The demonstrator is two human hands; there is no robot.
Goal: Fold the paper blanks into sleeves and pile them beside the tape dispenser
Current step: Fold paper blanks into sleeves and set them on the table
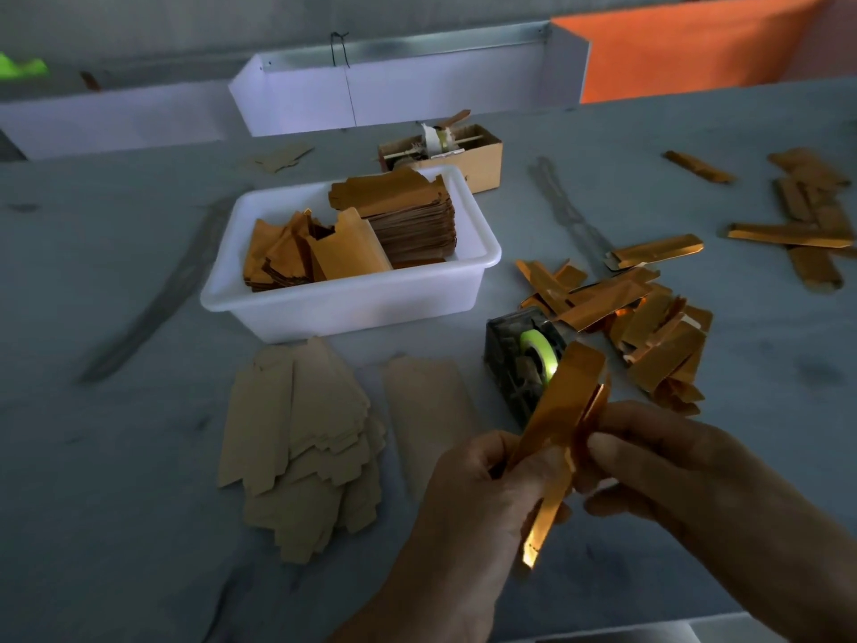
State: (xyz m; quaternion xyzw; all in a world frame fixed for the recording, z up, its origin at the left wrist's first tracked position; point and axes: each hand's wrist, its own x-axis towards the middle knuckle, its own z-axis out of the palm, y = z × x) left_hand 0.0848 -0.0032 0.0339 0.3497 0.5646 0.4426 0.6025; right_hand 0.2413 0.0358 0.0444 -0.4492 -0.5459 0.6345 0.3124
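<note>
Hands (468,484) (686,461), two, around one gold blank (563,415).

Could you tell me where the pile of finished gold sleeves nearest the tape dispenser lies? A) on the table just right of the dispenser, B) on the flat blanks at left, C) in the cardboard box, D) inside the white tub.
A: the gold sleeves lie heaped on the table right beside the tape dispenser, outside the white tub.

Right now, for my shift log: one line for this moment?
step: folding | left hand + right hand: grip gold blank | sleeve pile: beside tape dispenser
</note>
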